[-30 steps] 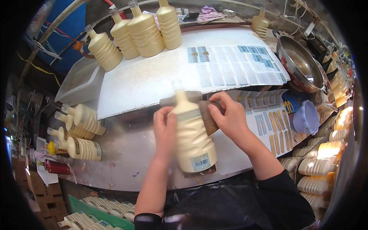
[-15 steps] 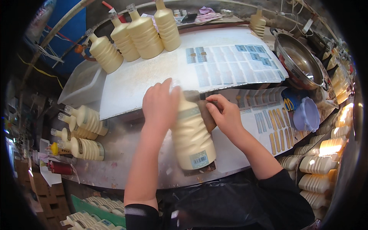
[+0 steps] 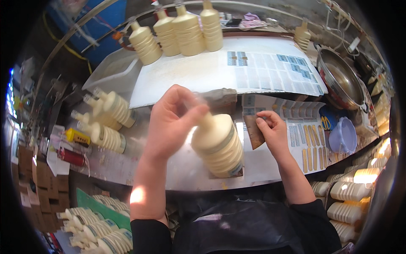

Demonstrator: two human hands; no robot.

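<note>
A cream-coloured ribbed bottle [image 3: 220, 148] tilts over the near part of the table, slightly blurred. My left hand [image 3: 171, 120] closes around its neck, hiding most of the neck and the mouth. A blue-grey label band runs round the bottle's shoulder, and another label shows partly near its base. To the right of the bottle, my right hand [image 3: 272, 131] pinches a flat brown scraper-like plate [image 3: 255, 136] between thumb and fingers, apart from the bottle. Beyond the bottle, a grey block-like thing [image 3: 218, 98] lies at the white board's near edge.
The white board [image 3: 182, 70] carries rows of labels [image 3: 258, 76] and several standing bottles [image 3: 188, 36]. Gold and blue strips [image 3: 313, 135] lie on a sheet at right, near a purple bucket [image 3: 342, 135] and a large metal pan [image 3: 340, 74]. Bottles [image 3: 105, 137] lie at left.
The bottle has tilted, its neck coming toward me in my left hand. My right hand has drawn the brown plate away from the bottle's side. The whole view has shifted somewhat.
</note>
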